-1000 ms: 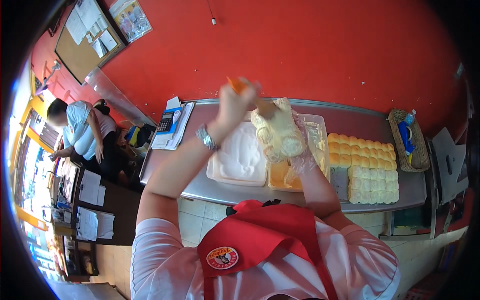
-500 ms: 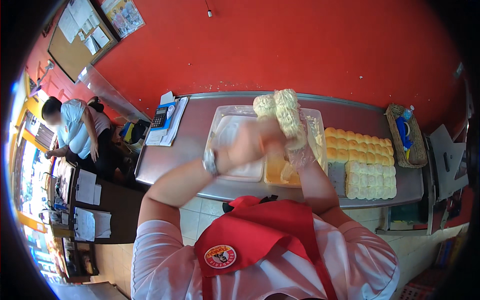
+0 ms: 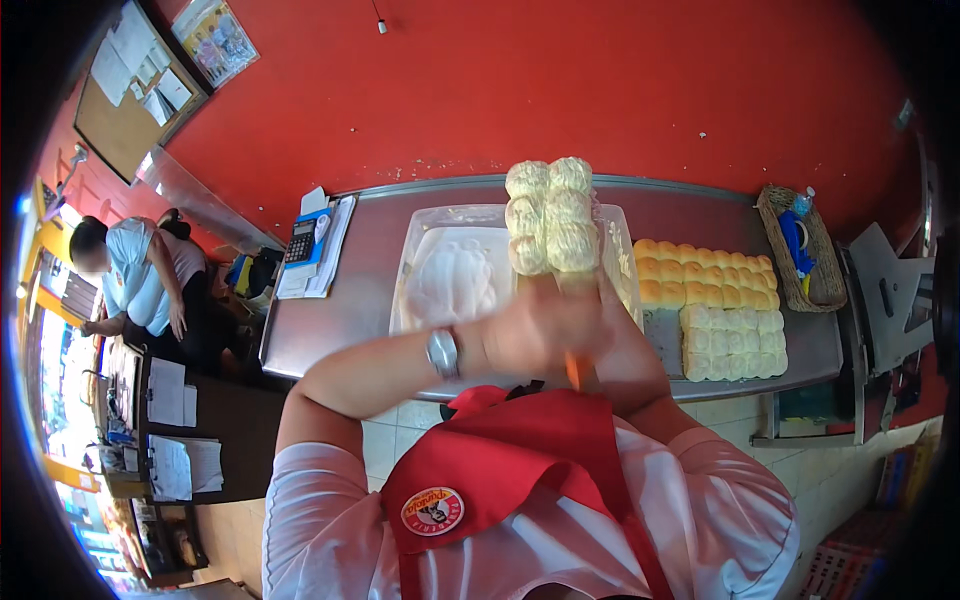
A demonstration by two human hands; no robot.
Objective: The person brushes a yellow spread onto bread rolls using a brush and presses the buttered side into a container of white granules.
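Note:
My left hand (image 3: 535,330), with a watch on the wrist, is blurred and closed round an orange-handled spreading tool (image 3: 575,370) low over the counter's middle. Just behind it, my right hand (image 3: 592,295) grips the lower end of a block of pale buns (image 3: 550,215) coated with creamy spread, raised upright over the containers. The left hand hides much of the right one. A plastic container of white substance (image 3: 445,275) lies behind the left forearm; a second, with yellowish spread (image 3: 625,280), is largely covered by the buns and hands.
On the steel counter (image 3: 340,320) are golden and pale buns (image 3: 730,340) at right, a wicker basket (image 3: 822,298) and papers with a calculator (image 3: 303,243). A co-worker (image 3: 140,275) bends at left beside a dark desk (image 3: 250,440). A red wall rises behind the counter.
My left hand has swung down from above the containers to below the bun block, bringing the tool's handle nearer me. The block has turned more upright and moved slightly up and away from me.

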